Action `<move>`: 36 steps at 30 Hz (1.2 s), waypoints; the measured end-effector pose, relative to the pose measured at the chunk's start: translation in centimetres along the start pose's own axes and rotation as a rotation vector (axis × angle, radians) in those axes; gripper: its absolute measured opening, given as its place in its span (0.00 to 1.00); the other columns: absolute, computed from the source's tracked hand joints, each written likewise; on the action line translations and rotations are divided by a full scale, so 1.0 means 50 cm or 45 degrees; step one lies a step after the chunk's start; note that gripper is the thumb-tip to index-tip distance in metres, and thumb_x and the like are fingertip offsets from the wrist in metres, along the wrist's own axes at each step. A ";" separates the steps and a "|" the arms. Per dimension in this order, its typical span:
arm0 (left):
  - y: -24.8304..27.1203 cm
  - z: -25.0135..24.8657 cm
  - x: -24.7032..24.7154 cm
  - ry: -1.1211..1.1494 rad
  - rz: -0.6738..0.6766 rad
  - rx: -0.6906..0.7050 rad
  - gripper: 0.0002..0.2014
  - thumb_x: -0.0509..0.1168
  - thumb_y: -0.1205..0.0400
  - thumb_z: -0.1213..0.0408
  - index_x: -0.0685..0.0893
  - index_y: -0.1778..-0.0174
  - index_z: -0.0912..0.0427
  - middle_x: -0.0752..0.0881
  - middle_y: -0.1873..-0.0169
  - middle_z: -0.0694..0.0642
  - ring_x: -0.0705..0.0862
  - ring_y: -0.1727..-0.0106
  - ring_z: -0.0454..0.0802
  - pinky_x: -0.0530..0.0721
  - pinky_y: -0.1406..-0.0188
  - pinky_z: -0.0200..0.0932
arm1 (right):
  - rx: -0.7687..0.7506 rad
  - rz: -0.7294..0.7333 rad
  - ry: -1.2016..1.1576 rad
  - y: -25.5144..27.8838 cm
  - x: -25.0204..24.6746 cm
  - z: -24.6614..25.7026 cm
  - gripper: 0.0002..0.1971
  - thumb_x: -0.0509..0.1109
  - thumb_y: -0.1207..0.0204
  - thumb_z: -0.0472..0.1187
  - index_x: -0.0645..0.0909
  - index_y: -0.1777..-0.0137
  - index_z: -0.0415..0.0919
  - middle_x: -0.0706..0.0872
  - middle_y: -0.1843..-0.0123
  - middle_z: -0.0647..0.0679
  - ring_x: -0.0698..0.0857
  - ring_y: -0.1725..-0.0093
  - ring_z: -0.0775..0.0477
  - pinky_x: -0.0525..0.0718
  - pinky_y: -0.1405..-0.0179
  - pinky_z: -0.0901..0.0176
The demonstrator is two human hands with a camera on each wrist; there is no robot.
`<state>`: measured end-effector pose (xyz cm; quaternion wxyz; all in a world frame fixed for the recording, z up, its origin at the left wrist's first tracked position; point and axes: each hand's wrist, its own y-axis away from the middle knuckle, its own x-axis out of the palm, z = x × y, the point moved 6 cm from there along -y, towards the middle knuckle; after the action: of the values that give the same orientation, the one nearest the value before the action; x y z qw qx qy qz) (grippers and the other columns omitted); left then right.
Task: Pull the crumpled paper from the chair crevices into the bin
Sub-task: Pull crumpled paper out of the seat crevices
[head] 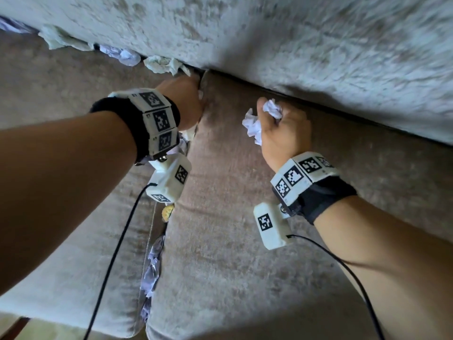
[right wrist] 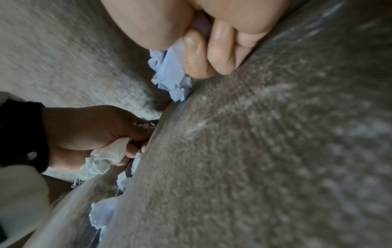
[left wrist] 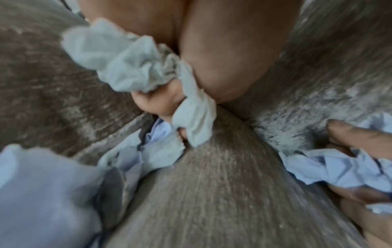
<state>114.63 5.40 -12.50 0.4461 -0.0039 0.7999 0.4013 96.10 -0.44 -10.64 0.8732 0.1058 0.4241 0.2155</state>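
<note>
Plenty left: white scraps [head: 153, 266] still wedged down the near seat-cushion seam, more wads [head: 160, 64] along the far backrest crevice. No bin in view. Right hand [head: 282, 130] clenched around crumpled paper [head: 255, 126], hovering over the cushion. Left hand [head: 183, 101] dug into the seam junction, apparently gripping a pale tissue [left wrist: 131, 67].

Soft, dim daylight throughout; no glare seen

Motion smear is noted across the head view's upper fabric; both wrist views are rendered blurred and edge-stretched; shadow is cast along the cushion seams.
</note>
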 end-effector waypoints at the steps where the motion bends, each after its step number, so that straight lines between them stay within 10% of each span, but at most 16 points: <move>1: 0.002 0.002 0.000 -0.005 -0.019 -0.005 0.13 0.58 0.17 0.64 0.82 0.41 0.61 0.85 0.42 0.64 0.81 0.38 0.66 0.80 0.39 0.54 | 0.007 0.014 -0.009 0.000 -0.003 -0.003 0.18 0.63 0.17 0.48 0.74 0.70 0.46 0.86 0.68 0.50 0.84 0.60 0.45 0.73 0.61 0.60; 7: 0.034 0.024 -0.008 0.183 -0.167 -0.071 0.12 0.58 0.13 0.60 0.83 0.48 0.64 0.84 0.55 0.62 0.82 0.52 0.61 0.75 0.56 0.50 | 0.029 0.109 -0.058 0.009 -0.007 -0.004 0.24 0.63 0.17 0.50 0.71 0.78 0.51 0.76 0.84 0.73 0.78 0.77 0.71 0.69 0.73 0.82; 11: 0.071 0.066 -0.035 0.495 -0.322 -0.168 0.11 0.57 0.13 0.60 0.84 0.54 0.55 0.87 0.64 0.45 0.82 0.64 0.42 0.75 0.71 0.25 | 0.018 0.122 -0.011 0.019 -0.001 0.010 0.25 0.63 0.17 0.52 0.74 0.77 0.47 0.77 0.84 0.65 0.80 0.75 0.62 0.69 0.74 0.80; 18: 0.141 0.134 -0.051 0.632 -0.404 -0.246 0.13 0.60 0.13 0.51 0.85 0.46 0.54 0.86 0.54 0.51 0.84 0.55 0.51 0.76 0.57 0.42 | -0.176 0.224 0.102 0.038 0.046 0.091 0.16 0.63 0.18 0.46 0.82 0.61 0.37 0.90 0.60 0.44 0.86 0.57 0.43 0.73 0.66 0.65; 22: 0.168 0.175 -0.033 0.752 -0.449 -0.299 0.09 0.61 0.13 0.55 0.83 0.52 0.55 0.84 0.68 0.45 0.82 0.72 0.33 0.78 0.73 0.32 | -0.314 0.324 0.245 0.040 0.096 0.137 0.08 0.66 0.21 0.46 0.80 0.57 0.42 0.85 0.56 0.45 0.82 0.54 0.42 0.70 0.61 0.57; 25: 0.180 0.188 -0.021 0.825 -0.457 -0.253 0.08 0.62 0.14 0.57 0.81 0.54 0.56 0.85 0.70 0.45 0.84 0.69 0.42 0.85 0.63 0.42 | -0.337 0.399 0.364 0.040 0.143 0.142 0.09 0.67 0.22 0.48 0.80 0.48 0.44 0.86 0.49 0.44 0.84 0.47 0.39 0.73 0.58 0.60; 36: 0.220 0.221 0.013 0.927 -0.357 -0.220 0.09 0.65 0.15 0.52 0.85 0.56 0.52 0.88 0.70 0.44 0.82 0.73 0.36 0.84 0.63 0.42 | -0.328 0.444 0.679 0.026 0.204 0.176 0.07 0.63 0.23 0.43 0.81 0.52 0.42 0.84 0.54 0.42 0.81 0.53 0.41 0.71 0.58 0.62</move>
<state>118.11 20.21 -9.04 0.1818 -0.2926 0.8607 0.3748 108.23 5.44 -11.79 0.6878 0.0055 0.5823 0.4335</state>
